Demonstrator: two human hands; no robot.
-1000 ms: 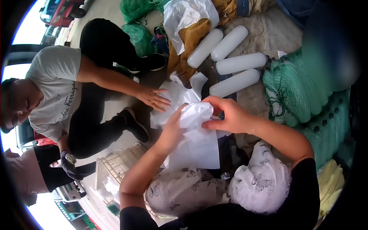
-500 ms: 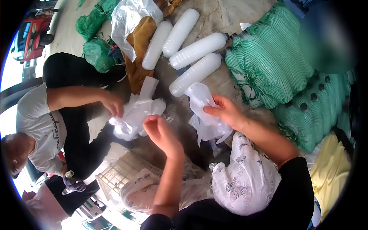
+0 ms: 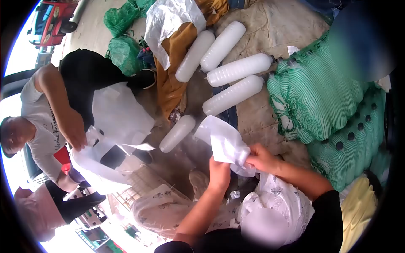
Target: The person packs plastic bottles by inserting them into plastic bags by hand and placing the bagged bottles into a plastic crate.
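A crumpled white plastic bag (image 3: 228, 141) is held between my two hands. My left hand (image 3: 220, 170) is closed on its lower left edge, and my right hand (image 3: 261, 158) pinches its right side. Just beyond the bag lie white filled bottles, one (image 3: 177, 134) apart at the left and another (image 3: 233, 95) in a group farther off. Across from me a co-worker's hand (image 3: 72, 130) holds a large white plastic bag (image 3: 120, 109), spread out. The fingertips of my left hand are partly hidden by my bag.
Green mesh sacks of bottles (image 3: 320, 92) stand at the right, beside a yellow cloth (image 3: 358, 211). A white plastic crate (image 3: 141, 185) is at the lower left. Brown cloth (image 3: 175, 71) and green netting (image 3: 126, 55) lie at the far side. My knees are under patterned white covering (image 3: 278, 198).
My left hand has moved right and joined my right hand at the bag. The co-worker has lifted and opened out the other bag, leaving the single bottle uncovered.
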